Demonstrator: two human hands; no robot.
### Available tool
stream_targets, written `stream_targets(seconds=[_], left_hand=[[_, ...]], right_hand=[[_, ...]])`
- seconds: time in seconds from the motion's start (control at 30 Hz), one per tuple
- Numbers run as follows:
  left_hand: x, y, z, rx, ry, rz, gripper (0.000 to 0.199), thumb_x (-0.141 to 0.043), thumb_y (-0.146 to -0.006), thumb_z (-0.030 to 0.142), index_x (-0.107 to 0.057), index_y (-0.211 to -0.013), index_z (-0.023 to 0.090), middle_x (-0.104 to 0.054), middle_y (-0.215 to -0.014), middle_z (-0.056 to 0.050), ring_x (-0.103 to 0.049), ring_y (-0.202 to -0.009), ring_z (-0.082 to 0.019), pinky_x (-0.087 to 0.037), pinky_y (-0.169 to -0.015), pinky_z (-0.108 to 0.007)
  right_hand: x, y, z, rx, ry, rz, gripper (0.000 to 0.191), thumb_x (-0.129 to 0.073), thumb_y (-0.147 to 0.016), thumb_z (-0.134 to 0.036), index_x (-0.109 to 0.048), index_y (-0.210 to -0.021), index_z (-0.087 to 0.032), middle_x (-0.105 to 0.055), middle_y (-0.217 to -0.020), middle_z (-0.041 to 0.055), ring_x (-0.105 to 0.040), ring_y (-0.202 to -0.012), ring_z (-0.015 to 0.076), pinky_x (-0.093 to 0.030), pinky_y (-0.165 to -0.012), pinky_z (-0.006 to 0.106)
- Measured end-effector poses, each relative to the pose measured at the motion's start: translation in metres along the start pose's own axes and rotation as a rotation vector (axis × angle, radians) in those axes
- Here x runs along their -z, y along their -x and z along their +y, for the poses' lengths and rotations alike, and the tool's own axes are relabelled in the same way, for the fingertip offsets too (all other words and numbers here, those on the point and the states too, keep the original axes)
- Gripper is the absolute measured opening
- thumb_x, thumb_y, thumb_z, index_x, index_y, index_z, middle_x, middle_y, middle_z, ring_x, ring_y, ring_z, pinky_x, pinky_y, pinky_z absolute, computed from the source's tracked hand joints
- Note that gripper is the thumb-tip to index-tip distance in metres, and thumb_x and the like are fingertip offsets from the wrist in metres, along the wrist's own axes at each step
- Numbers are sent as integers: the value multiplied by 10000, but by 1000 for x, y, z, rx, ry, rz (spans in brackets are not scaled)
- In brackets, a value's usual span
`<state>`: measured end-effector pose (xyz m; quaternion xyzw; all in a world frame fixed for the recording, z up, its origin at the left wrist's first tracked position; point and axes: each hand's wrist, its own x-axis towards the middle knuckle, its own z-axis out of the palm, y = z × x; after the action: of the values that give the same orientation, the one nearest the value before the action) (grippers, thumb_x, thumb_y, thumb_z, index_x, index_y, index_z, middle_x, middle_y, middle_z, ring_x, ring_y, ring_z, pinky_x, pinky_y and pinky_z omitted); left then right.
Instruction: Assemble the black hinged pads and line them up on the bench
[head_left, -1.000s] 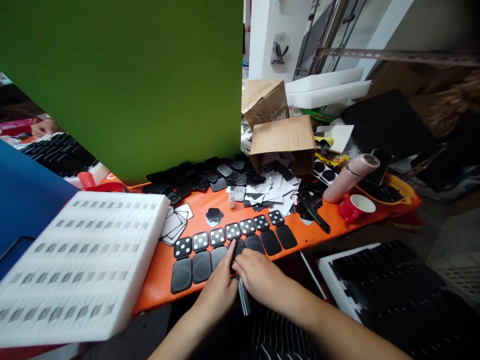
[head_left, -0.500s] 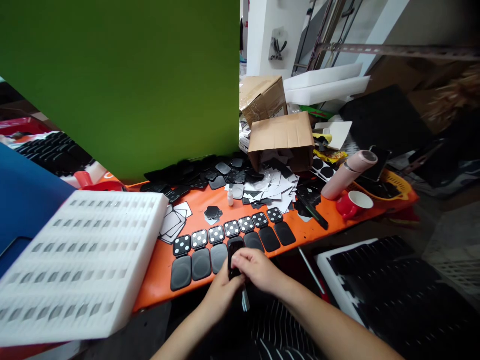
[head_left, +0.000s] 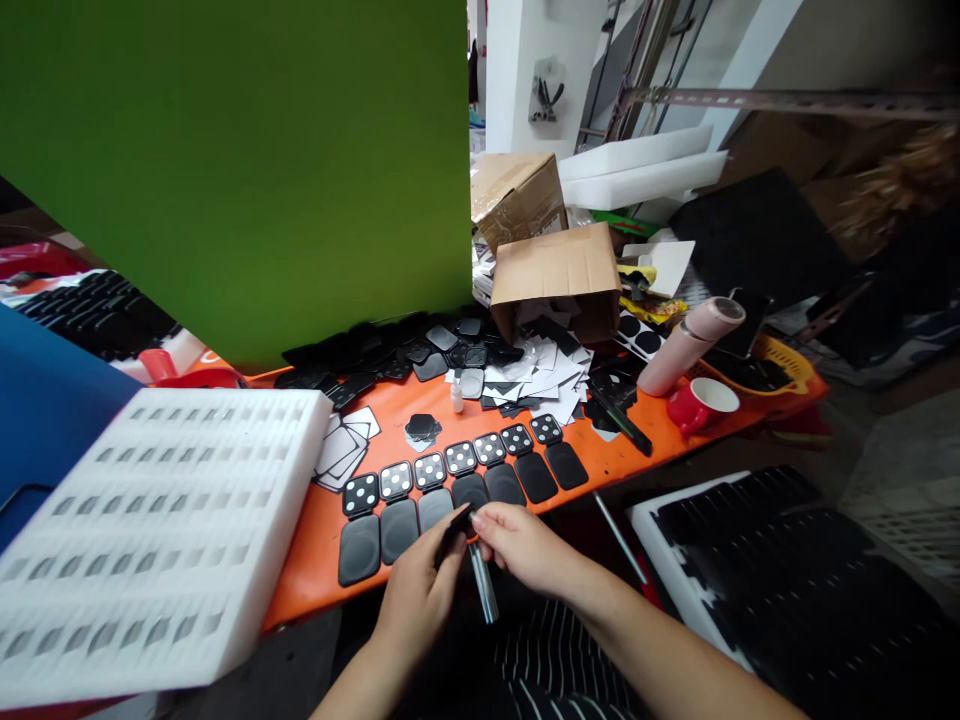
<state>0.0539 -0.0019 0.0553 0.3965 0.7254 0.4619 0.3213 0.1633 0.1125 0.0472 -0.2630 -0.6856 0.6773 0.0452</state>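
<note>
My left hand (head_left: 417, 588) is closed round a small black flat piece (head_left: 453, 530), which is tilted on edge at the table's front. Against the piece's right side, my right hand (head_left: 521, 545) is closed with thumb and fingertips pinched; whether something thin sits between them is hidden. Beyond the hands lies a row of several opened black folding pads (head_left: 398, 528). Their upper squares carry white dots (head_left: 395, 480), and their lower halves are plain dark panels. Below my fingers a silver metal bar (head_left: 484, 587) hangs down.
A white foam tray (head_left: 187, 500) with slots stands left on the orange table (head_left: 300, 570). Behind the row are a small bottle (head_left: 457, 397), white sheets (head_left: 551, 380) and a cardboard box (head_left: 555, 265). A pink flask (head_left: 686, 350) and red mug (head_left: 694, 408) stand right.
The black piece has turned from facing me to a tilted, edge-on position. My left hand has moved down and left, and my hands have parted slightly, showing more of the bar.
</note>
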Motion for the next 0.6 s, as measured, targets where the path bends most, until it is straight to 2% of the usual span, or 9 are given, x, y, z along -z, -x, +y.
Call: stream_targets(seconds=[0.07,0.13,0.27,0.4,0.5,0.6], left_hand=[[3,4,-1,-96,-134,-49,366,-452,-801,233,-517,-1159,269,-556,-1164,-14,-488,-1072,-215,-350,-930,-298],[6,9,-6,-159,-226,-116,441,-436,-787,167,-466,-1205,306,-534,-1192,8,-482,-1084,-200,-353,-937,-291],[9,18,-15,-189,-307,-220,513,-410,-788,139,-376,-1260,337,-516,-1216,12,-504,-1064,-199,-396,-899,-284],[5,24,-15,-186,-401,-215,528,-410,-783,134,-362,-1269,335,-523,-1201,-12,-519,-1034,-215,-416,-872,-305],[-1,24,-16,-179,-360,-187,495,-400,-792,148,-385,-1254,326,-522,-1195,-16,-510,-1038,-206,-400,-889,-319],[-9,20,-21,-61,-120,-144,338,-387,-827,239,-505,-1143,237,-598,-1064,-54,-552,-957,-207,-416,-862,-336]], right_hand=[[0,2,1,-7,5,-9,327,-379,-845,-398,-465,-641,-158,-459,-591,-27,-393,-501,65,-294,-460,182],[0,4,2,-80,-65,-56,292,-403,-833,-384,-456,-653,-160,-435,-584,-36,-371,-478,57,-278,-429,173],[-1,11,6,-302,-436,-206,255,-422,-809,-398,-469,-730,-161,-431,-583,-41,-326,-405,39,-207,-347,150],[-8,12,15,-376,-677,-168,243,-493,-765,-392,-476,-724,-153,-428,-554,-47,-318,-383,29,-154,-328,140],[-13,11,22,-409,-784,-95,245,-510,-750,-383,-466,-683,-152,-402,-517,-59,-296,-369,27,-140,-332,151],[-14,10,24,-396,-826,-90,282,-486,-767,-428,-495,-728,-149,-391,-514,-66,-292,-374,27,-158,-349,154]])
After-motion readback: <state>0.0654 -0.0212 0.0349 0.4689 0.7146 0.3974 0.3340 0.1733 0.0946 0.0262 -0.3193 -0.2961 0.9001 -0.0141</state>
